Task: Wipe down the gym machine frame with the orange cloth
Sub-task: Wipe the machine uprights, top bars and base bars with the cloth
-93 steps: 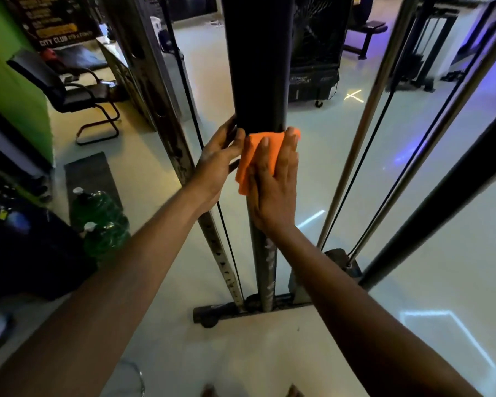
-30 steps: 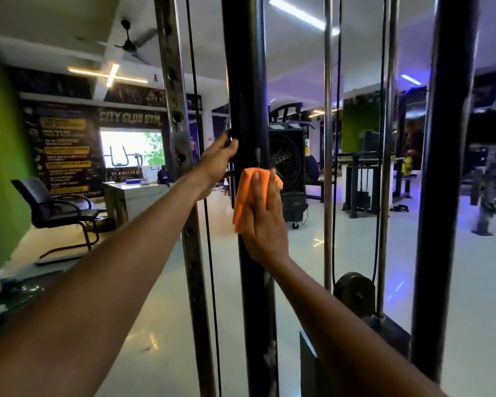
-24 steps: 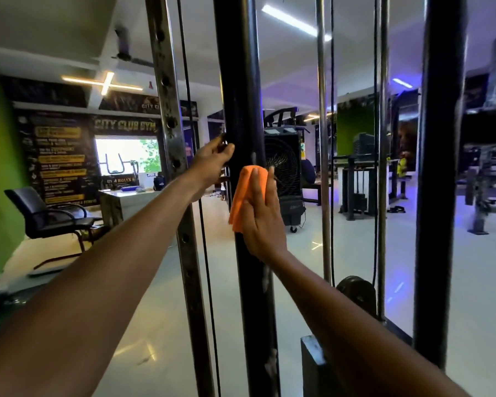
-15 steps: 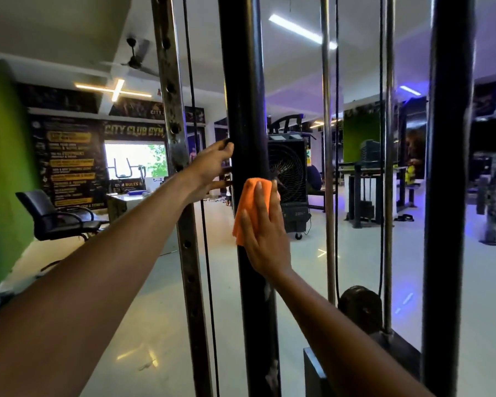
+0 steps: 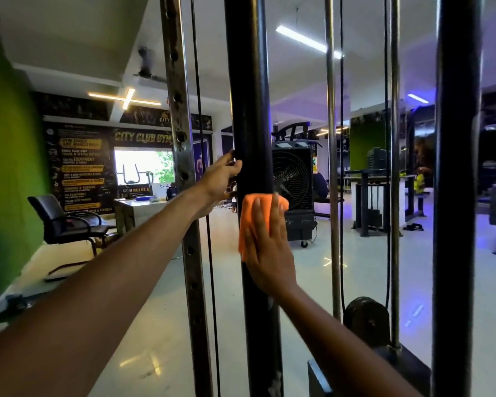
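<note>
**Against the black upright: cloth pressed flat, other hand bracing**

Against the black upright post [image 5: 249, 96] of the gym machine frame, the right hand [image 5: 265, 247] presses the orange cloth [image 5: 248, 222] flat with straight fingers, palm over the lower part of the cloth. The cloth lies on the front of the post, its upper edge showing above the fingertips. Just above and to the left, the left hand [image 5: 219, 177] wraps its fingers round the post's left side, gripping it. A perforated steel upright [image 5: 181, 124] and a thin black cable [image 5: 199, 110] stand left of the post. Behind are a black fan unit [image 5: 294, 179], an office chair [image 5: 60, 222] and a pulley [image 5: 365, 320].
</note>
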The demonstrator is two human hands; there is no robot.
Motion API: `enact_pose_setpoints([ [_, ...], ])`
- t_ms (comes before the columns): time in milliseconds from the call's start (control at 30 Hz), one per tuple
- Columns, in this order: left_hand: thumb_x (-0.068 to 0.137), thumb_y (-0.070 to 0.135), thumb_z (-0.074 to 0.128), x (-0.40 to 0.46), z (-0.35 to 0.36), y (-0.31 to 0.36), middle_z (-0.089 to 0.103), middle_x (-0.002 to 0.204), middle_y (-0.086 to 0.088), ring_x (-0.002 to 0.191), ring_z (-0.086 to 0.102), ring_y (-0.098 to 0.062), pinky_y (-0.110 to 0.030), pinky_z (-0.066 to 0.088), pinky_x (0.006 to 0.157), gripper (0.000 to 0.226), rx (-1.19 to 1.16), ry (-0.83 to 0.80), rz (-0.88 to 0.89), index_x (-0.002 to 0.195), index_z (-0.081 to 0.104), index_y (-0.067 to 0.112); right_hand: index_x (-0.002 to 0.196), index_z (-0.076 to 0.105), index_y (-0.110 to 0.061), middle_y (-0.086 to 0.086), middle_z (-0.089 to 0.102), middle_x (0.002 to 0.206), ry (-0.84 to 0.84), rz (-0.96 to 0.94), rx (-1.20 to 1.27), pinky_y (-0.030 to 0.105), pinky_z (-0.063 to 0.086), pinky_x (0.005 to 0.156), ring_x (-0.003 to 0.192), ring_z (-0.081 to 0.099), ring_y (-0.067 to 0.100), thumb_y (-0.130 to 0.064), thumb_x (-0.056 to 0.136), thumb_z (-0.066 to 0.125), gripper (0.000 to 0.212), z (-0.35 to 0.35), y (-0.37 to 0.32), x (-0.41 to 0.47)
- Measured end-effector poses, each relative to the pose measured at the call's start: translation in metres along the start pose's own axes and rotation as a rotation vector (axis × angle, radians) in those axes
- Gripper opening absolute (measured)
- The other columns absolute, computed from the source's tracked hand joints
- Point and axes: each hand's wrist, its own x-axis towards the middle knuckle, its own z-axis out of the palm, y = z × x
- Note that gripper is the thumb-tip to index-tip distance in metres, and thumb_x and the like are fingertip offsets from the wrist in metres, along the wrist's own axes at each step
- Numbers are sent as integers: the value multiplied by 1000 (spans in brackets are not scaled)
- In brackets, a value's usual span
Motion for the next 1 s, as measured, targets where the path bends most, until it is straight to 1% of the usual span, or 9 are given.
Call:
enact_pose_setpoints([
  [133,116,35,39,-9,5,-8,63,145,1,135,58,-25,-53,49,112,30,-36,-8,-18,135,60,44,171,-9,-47,-9,-27,179,-37,65,4,70,36,122,168,-11,31,-44,116,45,77,3,4,-16],
  [200,116,39,36,-9,3,-8,63,144,-2,134,59,-26,-54,49,111,35,-32,-1,-23,140,62,38,169,-12,-51,-9,-26,179,-3,58,13,71,37,121,168,-4,35,-49,116,41,75,-4,-3,20],
  [333,116,45,38,-4,-2,-5,57,150,-2,137,56,-27,-56,49,113,42,22,23,-38,152,52,28,171,-7,-46,-9,-15,181,72,49,55,70,41,118,167,9,35,-55,116,32,69,-15,-11,85],
  [467,115,38,39,-3,0,-16,53,156,-4,143,51,-28,-57,46,115,42,55,4,-3,157,46,37,174,-4,-36,-5,-16,182,124,49,55,66,36,125,169,-6,26,-44,118,40,72,4,-12,42],
  [567,117,28,37,-11,8,-26,62,144,2,134,58,-22,-41,51,103,44,38,-3,37,157,45,44,175,1,-31,-1,-17,182,67,44,23,67,39,123,169,-10,29,-35,117,49,76,20,4,-27],
  [667,116,25,39,-23,15,-37,62,143,5,133,59,-21,-41,51,106,49,1,-6,5,160,43,45,174,-3,-39,-5,-20,181,-14,83,20,66,48,116,169,-8,29,-40,116,48,77,21,13,-58],
  [800,117,26,41,-30,20,-41,65,138,9,130,60,-19,-40,52,101,39,-51,5,-3,151,51,44,170,-12,-49,-10,-27,178,8,106,50,72,42,117,168,-7,32,-52,116,40,75,9,2,-4],
  [900,117,30,38,-31,21,-44,66,137,12,133,59,-19,-45,50,111,34,-79,27,-1,143,51,47,173,-5,-36,-1,-20,181,56,61,20,71,35,124,168,-8,33,-48,115,40,74,5,-7,21],
  [1000,117,26,38,-37,22,-55,64,146,9,137,58,-19,-43,49,112,41,-87,26,10,152,50,42,174,1,-24,0,-23,180,84,-18,-46,69,32,126,168,-16,28,-32,116,50,77,17,1,-25],
])
